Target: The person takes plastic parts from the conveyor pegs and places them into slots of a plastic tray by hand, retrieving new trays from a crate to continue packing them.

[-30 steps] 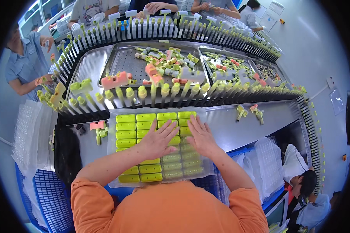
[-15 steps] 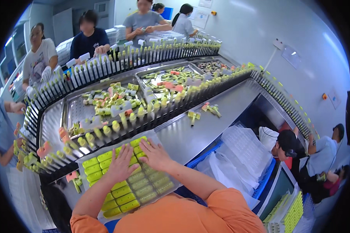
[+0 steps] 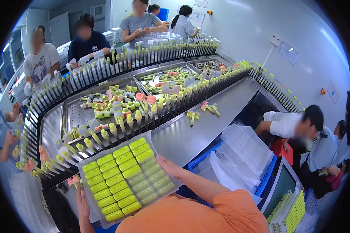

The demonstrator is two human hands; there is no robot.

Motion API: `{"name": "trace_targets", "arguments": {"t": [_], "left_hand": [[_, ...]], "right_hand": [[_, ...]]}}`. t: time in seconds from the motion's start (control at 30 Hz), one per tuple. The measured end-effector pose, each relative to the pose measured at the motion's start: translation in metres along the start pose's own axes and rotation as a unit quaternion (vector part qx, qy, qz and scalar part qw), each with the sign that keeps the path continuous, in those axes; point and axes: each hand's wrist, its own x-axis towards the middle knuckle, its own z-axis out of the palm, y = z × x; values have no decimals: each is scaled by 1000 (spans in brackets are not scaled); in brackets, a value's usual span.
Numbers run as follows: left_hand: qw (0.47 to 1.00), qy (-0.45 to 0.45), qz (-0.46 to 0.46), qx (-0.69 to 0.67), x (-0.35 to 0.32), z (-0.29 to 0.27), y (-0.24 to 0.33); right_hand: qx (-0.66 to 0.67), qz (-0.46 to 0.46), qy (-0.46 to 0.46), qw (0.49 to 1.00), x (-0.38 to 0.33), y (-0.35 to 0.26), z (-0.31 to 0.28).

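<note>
A clear plastic tray (image 3: pixel 149 137) lies tilted in front of me, its cells holding rows of bright yellow-green oblong pieces (image 3: pixel 117 182). Several cells at its lower right (image 3: pixel 153 182) look paler, with no bright piece in them. My left hand (image 3: pixel 83 204) is upright along the tray's left edge, fingers nearly straight against it. At the opposite edge, my right hand (image 3: pixel 170 167) grips the side, its thumb hidden. Between them the tray is held by its two sides.
Moving racks of upright holders (image 3: pixel 130 126) with green and pink parts run past the tray's far edge. Metal trays of loose parts (image 3: pixel 113 101) stand beyond. Two small part clusters (image 3: pixel 193 116) lie on the steel table. A blue crate (image 3: pixel 266 176) holds plastic sheets. Co-workers stand around.
Both hands have moved off the top of the pieces and out to the tray's left and right edges. The tray's face is uncovered. At right a co-worker has leaned in.
</note>
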Motion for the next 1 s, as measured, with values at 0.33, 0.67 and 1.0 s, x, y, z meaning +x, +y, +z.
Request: {"name": "trace_targets", "arguments": {"t": [0.33,0.67,1.0], "left_hand": [[971,1,-236,-39,-16,11,-76],[993,70,-72,59,2,14,-5],[965,36,93,243,22,51,46]], "right_hand": [[45,12,2,999,2,11,5],[32,15,17,999,2,13,11],[37,4,39,999,-1,8,13]]}}
